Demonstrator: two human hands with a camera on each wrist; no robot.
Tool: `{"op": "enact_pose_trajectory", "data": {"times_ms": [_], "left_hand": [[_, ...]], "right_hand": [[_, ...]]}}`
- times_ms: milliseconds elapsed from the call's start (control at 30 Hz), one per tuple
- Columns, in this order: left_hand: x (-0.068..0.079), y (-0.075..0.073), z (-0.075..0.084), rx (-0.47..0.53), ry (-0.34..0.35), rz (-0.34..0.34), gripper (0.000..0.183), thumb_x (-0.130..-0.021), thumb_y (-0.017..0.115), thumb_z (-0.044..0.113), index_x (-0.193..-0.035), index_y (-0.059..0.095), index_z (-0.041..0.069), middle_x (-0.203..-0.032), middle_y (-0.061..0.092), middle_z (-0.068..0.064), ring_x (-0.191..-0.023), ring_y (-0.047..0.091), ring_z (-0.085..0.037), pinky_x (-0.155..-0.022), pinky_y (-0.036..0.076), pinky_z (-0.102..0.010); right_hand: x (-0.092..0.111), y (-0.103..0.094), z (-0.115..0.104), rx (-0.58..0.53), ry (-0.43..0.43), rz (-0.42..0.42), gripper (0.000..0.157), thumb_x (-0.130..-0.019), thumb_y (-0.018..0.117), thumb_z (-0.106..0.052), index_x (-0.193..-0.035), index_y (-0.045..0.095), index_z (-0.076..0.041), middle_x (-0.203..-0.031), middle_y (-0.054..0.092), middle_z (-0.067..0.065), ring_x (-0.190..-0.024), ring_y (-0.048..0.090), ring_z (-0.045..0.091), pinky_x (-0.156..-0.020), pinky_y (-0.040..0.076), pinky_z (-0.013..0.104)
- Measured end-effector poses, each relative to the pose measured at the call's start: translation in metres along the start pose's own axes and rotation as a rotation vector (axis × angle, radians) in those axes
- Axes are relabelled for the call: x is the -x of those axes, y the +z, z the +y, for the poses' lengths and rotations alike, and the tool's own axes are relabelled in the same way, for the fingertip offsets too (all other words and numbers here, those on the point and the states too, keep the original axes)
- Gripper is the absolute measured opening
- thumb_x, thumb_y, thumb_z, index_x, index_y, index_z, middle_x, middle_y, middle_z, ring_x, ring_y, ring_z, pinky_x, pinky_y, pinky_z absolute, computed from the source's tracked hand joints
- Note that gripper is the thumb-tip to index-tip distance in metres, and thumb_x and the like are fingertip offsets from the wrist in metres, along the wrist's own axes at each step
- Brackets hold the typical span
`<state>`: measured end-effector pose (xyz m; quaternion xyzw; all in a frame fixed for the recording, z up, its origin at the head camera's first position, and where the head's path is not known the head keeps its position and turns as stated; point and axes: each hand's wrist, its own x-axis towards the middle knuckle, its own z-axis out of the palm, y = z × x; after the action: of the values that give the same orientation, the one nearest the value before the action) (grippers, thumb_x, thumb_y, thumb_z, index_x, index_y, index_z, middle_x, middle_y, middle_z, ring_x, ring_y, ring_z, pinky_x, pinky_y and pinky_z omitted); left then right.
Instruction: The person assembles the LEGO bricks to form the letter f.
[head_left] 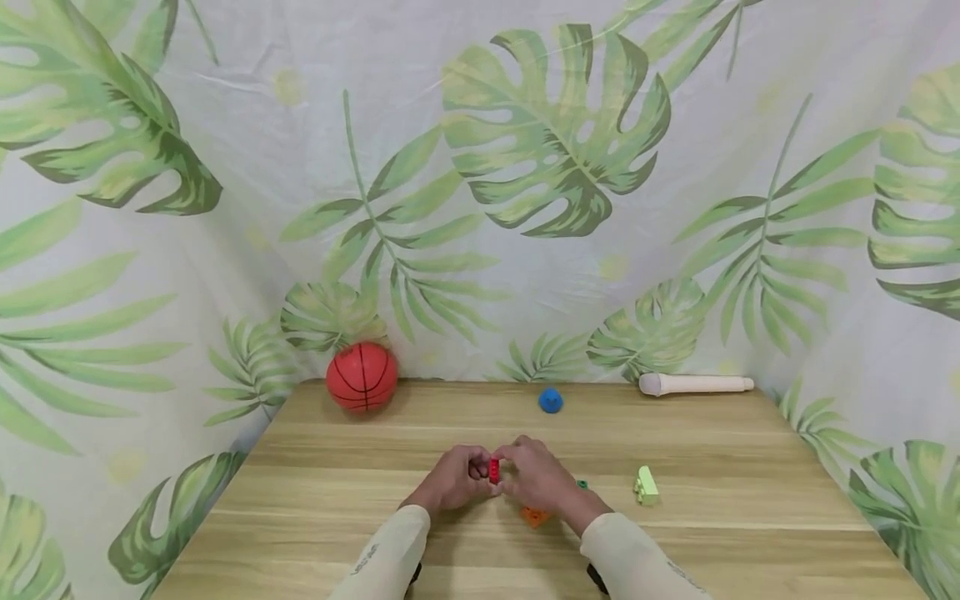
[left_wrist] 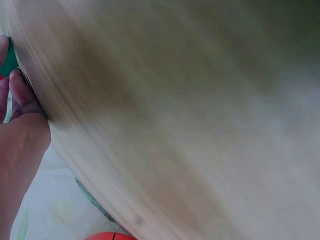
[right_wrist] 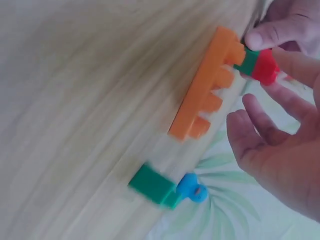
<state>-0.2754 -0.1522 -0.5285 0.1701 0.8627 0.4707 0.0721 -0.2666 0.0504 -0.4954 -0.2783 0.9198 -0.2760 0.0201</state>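
Both hands meet over the middle of the table. A red toy building brick [head_left: 493, 471] stands between my left hand [head_left: 456, 478] and my right hand [head_left: 538, 475]. In the right wrist view the red brick [right_wrist: 266, 68] sits against a green brick [right_wrist: 247, 62]. The left thumb and fingers grip the green one, while the right thumb and a finger pinch the red one. Below the right hand lies an orange brick [head_left: 536, 517], its row of studs plain in the right wrist view. Another green brick [head_left: 582, 484] is mostly hidden behind the right wrist.
A light green brick piece [head_left: 646, 487] lies to the right of the hands. Along the back of the table are a red basketball [head_left: 362, 377], a small round blue toy [head_left: 551, 401] and a white microphone [head_left: 693, 383]. A leaf-patterned cloth [head_left: 555, 125] hangs behind.
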Motion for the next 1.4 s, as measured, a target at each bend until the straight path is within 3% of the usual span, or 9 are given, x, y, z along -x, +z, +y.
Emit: {"op": "enact_pose_trajectory", "data": {"times_ms": [200, 367, 533, 733, 967, 1233, 1400], "left_hand": [[-0.001, 0.001, -0.002, 0.015, -0.02, -0.008, 0.023, -0.084, 0.088, 0.001, -0.1, 0.071, 0.002, -0.09, 0.065, -0.005, -0.081, 0.055, -0.012, -0.071, 0.046, -0.018], [-0.002, 0.0, -0.003, 0.029, -0.027, -0.003, 0.026, -0.083, 0.089, 0.0, -0.103, 0.073, 0.001, -0.092, 0.067, -0.008, -0.082, 0.056, -0.013, -0.071, 0.047, -0.018], [-0.001, -0.001, -0.004, 0.025, -0.025, 0.004, 0.027, -0.083, 0.089, -0.001, -0.105, 0.073, 0.0, -0.092, 0.067, -0.008, -0.082, 0.055, -0.014, -0.07, 0.046, -0.018], [0.0, -0.001, -0.004, 0.035, -0.051, 0.005, 0.027, -0.084, 0.089, 0.0, -0.106, 0.072, 0.001, -0.093, 0.066, -0.007, -0.082, 0.055, -0.012, -0.071, 0.047, -0.019], [0.0, -0.001, 0.0, 0.043, -0.064, 0.006, 0.027, -0.084, 0.089, -0.001, -0.104, 0.071, 0.001, -0.093, 0.065, -0.008, -0.083, 0.055, -0.014, -0.071, 0.046, -0.019], [0.001, -0.001, 0.0, 0.046, -0.073, 0.011, 0.027, -0.083, 0.089, -0.001, -0.104, 0.071, 0.001, -0.093, 0.065, -0.008, -0.083, 0.055, -0.015, -0.071, 0.046, -0.019], [0.0, 0.0, -0.002, 0.055, -0.072, 0.008, 0.027, -0.083, 0.088, -0.002, -0.103, 0.071, 0.001, -0.093, 0.065, -0.007, -0.083, 0.054, -0.014, -0.071, 0.045, -0.019]], "right_hand": [[0.028, -0.027, 0.025, -0.047, -0.008, -0.062, 0.038, -0.098, 0.075, -0.014, -0.132, 0.07, 0.001, -0.125, 0.07, 0.018, -0.115, 0.068, 0.036, -0.1, 0.056, 0.057], [0.053, -0.046, 0.052, -0.074, -0.01, -0.158, 0.041, -0.1, 0.075, -0.024, -0.134, 0.07, -0.002, -0.128, 0.07, 0.016, -0.118, 0.066, 0.037, -0.102, 0.054, 0.056], [0.067, -0.051, 0.067, -0.063, -0.065, -0.157, 0.033, -0.095, 0.081, -0.022, -0.124, 0.076, -0.006, -0.126, 0.073, 0.01, -0.117, 0.067, 0.032, -0.101, 0.056, 0.047], [0.072, -0.052, 0.073, -0.069, -0.021, -0.149, 0.022, -0.087, 0.088, -0.011, -0.106, 0.078, -0.01, -0.106, 0.072, 0.002, -0.095, 0.063, 0.015, -0.083, 0.053, 0.03], [0.077, -0.046, 0.078, -0.096, 0.064, -0.122, 0.019, -0.086, 0.086, -0.001, -0.093, 0.072, -0.012, -0.089, 0.064, -0.002, -0.081, 0.054, 0.009, -0.072, 0.046, 0.025], [0.079, -0.045, 0.076, -0.074, 0.086, -0.12, 0.017, -0.09, 0.083, -0.006, -0.097, 0.069, -0.012, -0.086, 0.063, -0.002, -0.077, 0.053, 0.009, -0.068, 0.045, 0.026], [0.075, -0.043, 0.067, -0.057, 0.107, -0.109, 0.021, -0.089, 0.084, -0.01, -0.103, 0.069, -0.01, -0.092, 0.066, 0.001, -0.083, 0.058, 0.014, -0.071, 0.049, 0.031]]}}
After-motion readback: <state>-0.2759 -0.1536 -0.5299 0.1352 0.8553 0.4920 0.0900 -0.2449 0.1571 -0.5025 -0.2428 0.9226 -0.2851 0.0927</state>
